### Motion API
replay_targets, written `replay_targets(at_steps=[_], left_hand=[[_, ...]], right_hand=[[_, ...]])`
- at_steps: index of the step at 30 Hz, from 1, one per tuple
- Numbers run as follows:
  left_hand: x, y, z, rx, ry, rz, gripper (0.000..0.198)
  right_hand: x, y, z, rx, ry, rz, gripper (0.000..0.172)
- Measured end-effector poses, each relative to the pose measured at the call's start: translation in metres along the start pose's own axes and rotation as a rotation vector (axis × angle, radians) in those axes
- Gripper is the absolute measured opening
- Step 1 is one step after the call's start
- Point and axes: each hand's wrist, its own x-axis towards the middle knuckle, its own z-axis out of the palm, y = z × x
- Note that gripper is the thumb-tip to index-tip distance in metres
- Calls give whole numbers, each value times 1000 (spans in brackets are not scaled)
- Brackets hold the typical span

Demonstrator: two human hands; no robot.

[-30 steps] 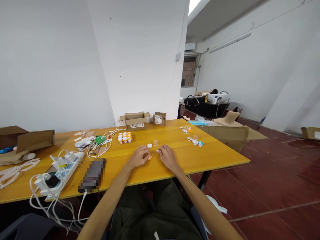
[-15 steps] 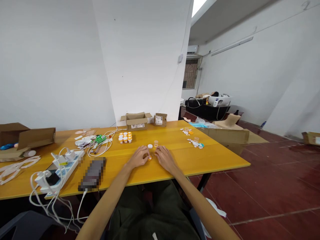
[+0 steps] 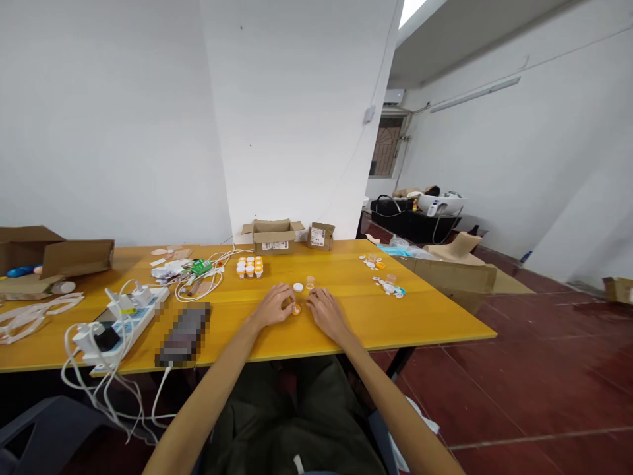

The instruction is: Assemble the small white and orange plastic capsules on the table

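On the table in front of me lies a small orange and white cap (image 3: 297, 309), between my hands. My left hand (image 3: 275, 305) is curled, its thumb and fingertips pinching at the left edge of this cap. My right hand (image 3: 325, 309) rests just to the right, its fingers loosely bent and spread, apart from the cap and seemingly holding nothing. Just beyond the hands sit a white lid (image 3: 297, 287) and a small clear cup (image 3: 310, 282).
Several orange-and-white capped jars (image 3: 250, 266) stand grouped at back left. Small loose parts (image 3: 389, 286) lie to the right. Open cardboard boxes (image 3: 273, 241) stand by the wall. Left are a power strip (image 3: 131, 323), cables and a phone (image 3: 182, 334).
My view has turned slightly to the left. The orange and white cap shows more between my hands, which otherwise stay nearly where they were.
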Motion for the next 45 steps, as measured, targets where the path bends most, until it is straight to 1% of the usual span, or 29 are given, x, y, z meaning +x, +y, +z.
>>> replay_targets(at_steps=[4, 8, 11, 18, 23, 28, 33, 45], left_hand=[[-1, -5, -3, 28, 84, -57, 13], [-1, -15, -3, 41, 141, -158, 16], [-2, -22, -1, 40, 138, -213, 15], [-1, -28, 6, 17, 88, -262, 14], [-1, -27, 7, 31, 34, -243, 11], [-2, -27, 6, 51, 41, -225, 11], [-1, -29, 6, 40, 8, -223, 12], [1, -25, 3, 15, 18, -214, 14]], right_hand=[[-1, -1, -1, -10, -6, -7, 19], [0, -3, -5, -16, -30, 1, 21], [-1, -2, -6, -11, -48, -5, 22], [-3, 2, -5, 10, -41, -13, 25], [-3, 0, -7, 11, -42, -23, 27], [-2, 0, -5, 6, -27, -8, 26], [-2, 1, -3, 3, -26, -9, 25], [-2, 0, -6, -14, -39, 7, 23]])
